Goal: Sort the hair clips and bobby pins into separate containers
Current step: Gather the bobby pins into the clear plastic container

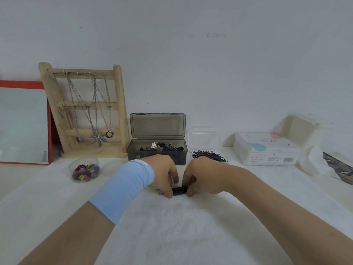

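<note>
Both hands, left hand (165,175) and right hand (202,175), pinch one dark bundle of bobby pins (179,190) mid-surface, grip closed on it.

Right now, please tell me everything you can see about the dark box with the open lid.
The dark box is a rectangular container of smoky, translucent plastic. Its hinged lid stands open and upright at the back, near the white wall. It sits on the white cloth, right of the wooden jewelry stand and left of a small clear container. Inside lies a heap of small hair clips, mostly black, some beige or white. The left hand is in front of it; whether they touch cannot be told.
</note>
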Demonstrator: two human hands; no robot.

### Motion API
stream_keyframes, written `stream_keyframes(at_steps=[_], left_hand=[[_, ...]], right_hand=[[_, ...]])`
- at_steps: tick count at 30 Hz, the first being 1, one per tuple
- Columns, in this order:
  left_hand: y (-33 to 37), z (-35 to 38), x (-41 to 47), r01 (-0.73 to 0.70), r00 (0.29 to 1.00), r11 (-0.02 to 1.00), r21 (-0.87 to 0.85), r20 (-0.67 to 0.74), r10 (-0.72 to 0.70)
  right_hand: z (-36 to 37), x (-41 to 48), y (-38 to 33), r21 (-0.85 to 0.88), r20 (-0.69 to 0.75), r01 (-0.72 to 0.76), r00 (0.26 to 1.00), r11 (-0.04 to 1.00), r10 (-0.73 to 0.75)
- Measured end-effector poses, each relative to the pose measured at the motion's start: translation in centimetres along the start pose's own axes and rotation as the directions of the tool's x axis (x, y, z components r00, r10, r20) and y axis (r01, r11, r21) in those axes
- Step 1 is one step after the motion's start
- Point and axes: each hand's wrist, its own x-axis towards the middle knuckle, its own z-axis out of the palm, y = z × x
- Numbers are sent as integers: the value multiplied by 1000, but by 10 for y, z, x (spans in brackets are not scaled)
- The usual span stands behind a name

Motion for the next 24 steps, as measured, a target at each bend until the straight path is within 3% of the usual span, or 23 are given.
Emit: stream_keyframes(at_steps=[6, 12, 17, 24], left_hand=[[-2, -1, 0, 35, 999, 999, 40, 27, -36], [-6, 1, 1, 20, 999, 980, -197, -37, -28], [-5, -1, -4, 55, 998, 998, 21, -13, -54], [8, 9, 6, 11, 994, 997, -82, -105, -19]], right_hand=[[7, 3, -1, 27, -57, 42, 998, 999, -40], [6, 1, -1, 38, -93, 31, 995, 999, -27], [10, 4, -1, -4, -108, 28, 994, 1000, -28], [7, 6, -3, -148, -33, 55, 998, 987, -60]])
